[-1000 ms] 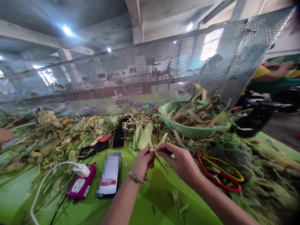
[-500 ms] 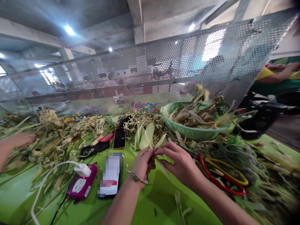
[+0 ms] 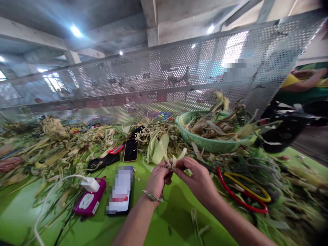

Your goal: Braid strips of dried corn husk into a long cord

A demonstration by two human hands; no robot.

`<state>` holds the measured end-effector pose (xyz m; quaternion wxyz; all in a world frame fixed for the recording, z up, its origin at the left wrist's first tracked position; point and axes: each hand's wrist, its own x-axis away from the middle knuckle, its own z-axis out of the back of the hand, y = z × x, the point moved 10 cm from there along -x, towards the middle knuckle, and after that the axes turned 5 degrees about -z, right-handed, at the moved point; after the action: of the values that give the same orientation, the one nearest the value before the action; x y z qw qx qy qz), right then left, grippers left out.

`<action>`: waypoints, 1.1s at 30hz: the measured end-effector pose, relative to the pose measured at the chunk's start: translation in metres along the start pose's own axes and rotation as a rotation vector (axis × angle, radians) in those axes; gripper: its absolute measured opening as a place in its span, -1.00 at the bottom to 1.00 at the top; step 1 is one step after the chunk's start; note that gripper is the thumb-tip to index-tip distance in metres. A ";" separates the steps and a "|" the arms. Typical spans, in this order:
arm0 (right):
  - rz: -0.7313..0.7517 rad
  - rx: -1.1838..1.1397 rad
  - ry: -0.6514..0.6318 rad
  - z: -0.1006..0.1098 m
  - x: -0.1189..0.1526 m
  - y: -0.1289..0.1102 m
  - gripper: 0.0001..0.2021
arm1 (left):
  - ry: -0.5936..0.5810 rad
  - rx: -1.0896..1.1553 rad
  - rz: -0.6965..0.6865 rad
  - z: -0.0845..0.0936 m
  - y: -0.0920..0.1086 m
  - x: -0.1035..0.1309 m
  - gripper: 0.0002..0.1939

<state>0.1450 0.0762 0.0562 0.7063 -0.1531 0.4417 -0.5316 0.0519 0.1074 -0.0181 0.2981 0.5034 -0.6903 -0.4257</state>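
Both hands meet over the green table (image 3: pixel 179 208) in the middle of the head view. My left hand (image 3: pixel 159 177) is closed in a pinch on a corn husk strip (image 3: pixel 167 165), with a thin band around that wrist. Against it, my right hand (image 3: pixel 194 172) pinches a pale end of husk (image 3: pixel 181 154) between thumb and fingers. The strips cross and bend where the fingertips meet; the exact fold is partly hidden by the fingers. Just beyond the hands lies a broad pale green corn husk (image 3: pixel 161 149).
A green basket (image 3: pixel 205 146) of dry husks stands at back right. Red-and-yellow-handled tool (image 3: pixel 246 193) lies right. Left are a lit phone (image 3: pixel 120 191), a dark phone (image 3: pixel 130 150), red-handled scissors (image 3: pixel 117 149) and a purple power strip (image 3: pixel 91 201). A perforated metal screen (image 3: pixel 159 82) runs behind.
My right hand has drawn closer to my left, and the strip that hung below it is now up at the fingertips. Another person's hand at far left has moved lower and outward.
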 end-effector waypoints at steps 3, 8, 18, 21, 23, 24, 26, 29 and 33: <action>-0.094 -0.019 0.019 -0.001 0.001 0.010 -0.82 | -0.010 -0.080 -0.041 0.000 0.002 0.000 -0.81; -0.194 -0.043 0.086 0.004 0.004 0.018 -0.84 | -0.070 -0.157 -0.051 -0.007 0.005 0.003 -0.87; -0.316 -0.463 0.120 -0.004 0.004 0.040 -0.73 | -0.038 -0.130 -0.076 -0.002 0.002 0.000 -0.72; -0.336 -0.561 0.086 -0.009 0.003 0.041 -0.73 | 0.046 -0.147 -0.066 0.008 0.001 -0.001 -0.69; -0.321 -0.552 0.069 -0.009 0.003 0.039 -0.75 | 0.077 -0.175 -0.048 0.012 0.001 -0.002 -0.69; -0.295 -0.519 0.070 -0.007 0.003 0.036 -0.76 | 0.087 -0.202 -0.039 0.012 0.001 -0.002 -0.70; -0.208 -0.385 0.094 -0.001 0.003 0.028 -0.82 | 0.110 -0.305 -0.018 0.014 0.002 -0.002 -0.72; -0.034 -0.109 0.117 0.007 0.004 0.009 -0.89 | 0.097 -0.529 -0.037 0.013 0.007 -0.003 -0.78; 0.126 0.064 0.031 0.003 0.005 -0.010 -0.88 | -0.001 -0.715 -0.115 0.002 0.011 -0.003 -0.85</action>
<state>0.1415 0.0665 0.0626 0.7359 -0.0942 0.4442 -0.5023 0.0462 0.1120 -0.0091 0.4306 0.4053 -0.4686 -0.6563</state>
